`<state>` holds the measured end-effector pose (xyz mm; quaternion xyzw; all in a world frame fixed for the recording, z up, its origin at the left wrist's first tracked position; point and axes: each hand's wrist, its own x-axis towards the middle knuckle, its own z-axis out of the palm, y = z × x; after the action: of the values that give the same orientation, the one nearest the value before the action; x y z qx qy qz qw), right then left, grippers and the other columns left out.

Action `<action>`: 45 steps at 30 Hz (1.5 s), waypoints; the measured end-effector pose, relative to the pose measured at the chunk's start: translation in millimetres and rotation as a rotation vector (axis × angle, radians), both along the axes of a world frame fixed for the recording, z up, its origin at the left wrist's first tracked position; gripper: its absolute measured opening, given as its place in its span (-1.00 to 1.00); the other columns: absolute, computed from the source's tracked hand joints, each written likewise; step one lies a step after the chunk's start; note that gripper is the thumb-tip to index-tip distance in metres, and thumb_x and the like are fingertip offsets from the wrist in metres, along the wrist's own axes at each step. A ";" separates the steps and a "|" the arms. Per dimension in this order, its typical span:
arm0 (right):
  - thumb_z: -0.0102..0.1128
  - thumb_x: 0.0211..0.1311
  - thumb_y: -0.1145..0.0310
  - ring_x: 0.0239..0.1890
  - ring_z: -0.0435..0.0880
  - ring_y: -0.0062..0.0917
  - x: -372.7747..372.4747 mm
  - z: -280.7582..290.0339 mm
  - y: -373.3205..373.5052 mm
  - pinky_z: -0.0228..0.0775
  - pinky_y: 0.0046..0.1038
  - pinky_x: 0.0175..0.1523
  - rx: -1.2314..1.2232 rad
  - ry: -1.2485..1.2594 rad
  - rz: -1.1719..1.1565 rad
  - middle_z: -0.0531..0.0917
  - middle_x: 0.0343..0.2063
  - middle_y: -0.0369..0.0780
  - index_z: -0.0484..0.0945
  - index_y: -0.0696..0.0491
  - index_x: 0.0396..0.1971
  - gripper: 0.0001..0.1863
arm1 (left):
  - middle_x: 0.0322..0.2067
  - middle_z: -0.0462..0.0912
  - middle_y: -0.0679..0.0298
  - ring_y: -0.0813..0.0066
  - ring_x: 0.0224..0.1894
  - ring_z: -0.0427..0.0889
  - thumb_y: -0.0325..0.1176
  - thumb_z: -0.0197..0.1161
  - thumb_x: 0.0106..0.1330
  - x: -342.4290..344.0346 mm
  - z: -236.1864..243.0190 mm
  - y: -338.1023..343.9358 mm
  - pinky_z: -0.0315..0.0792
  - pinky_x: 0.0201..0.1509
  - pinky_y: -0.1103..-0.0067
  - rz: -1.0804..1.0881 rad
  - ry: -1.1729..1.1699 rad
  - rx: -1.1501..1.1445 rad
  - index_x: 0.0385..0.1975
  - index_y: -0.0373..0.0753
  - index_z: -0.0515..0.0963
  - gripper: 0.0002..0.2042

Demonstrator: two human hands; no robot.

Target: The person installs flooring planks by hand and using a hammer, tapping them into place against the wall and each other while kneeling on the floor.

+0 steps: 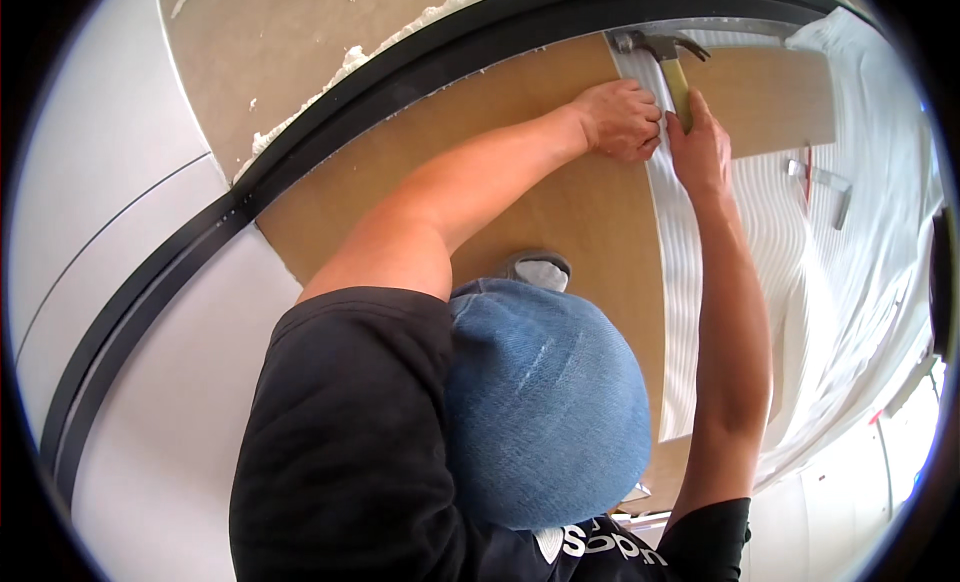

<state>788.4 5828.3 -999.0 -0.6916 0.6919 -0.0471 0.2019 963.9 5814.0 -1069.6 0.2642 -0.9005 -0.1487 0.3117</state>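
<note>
My right hand (703,147) grips a claw hammer (677,82) by its yellowish handle. The dark head lies at the far end of the pale strip, close to the black frame. To its left, my left hand (622,119) is closed, knuckles up, over the edge of a wood-coloured floor plank (480,212). Whatever its curled fingers hold, if anything, is hidden. Between the planks runs a strip of white ribbed foam underlay (680,312). Another plank (780,97) lies right of the hammer.
A black frame (420,92) curves along the far and left sides, with rough white filler beyond it. Crumpled clear plastic sheeting (880,132) covers the right side. A metal angled tool (842,197) and a thin red item (808,172) lie there. My denim-covered knee (545,402) fills the near middle.
</note>
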 end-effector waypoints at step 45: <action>-0.03 0.45 -0.10 0.59 0.10 -0.43 -77.8 -61.0 358.4 -0.39 -0.04 0.64 -0.095 0.173 -0.414 0.23 0.55 -0.28 0.32 -0.16 0.47 -0.33 | 0.60 -0.23 -0.09 -0.14 0.63 -0.30 0.12 0.10 0.46 -2.4 17.8 129.9 -0.29 0.61 -0.03 -0.232 -0.734 -0.067 0.59 -0.19 -0.01 -0.17</action>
<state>710.6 6186.8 -1060.0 -0.5451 0.8307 -0.0607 0.0951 961.5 5943.9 -1051.8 0.1861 -0.9804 -0.0489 -0.0419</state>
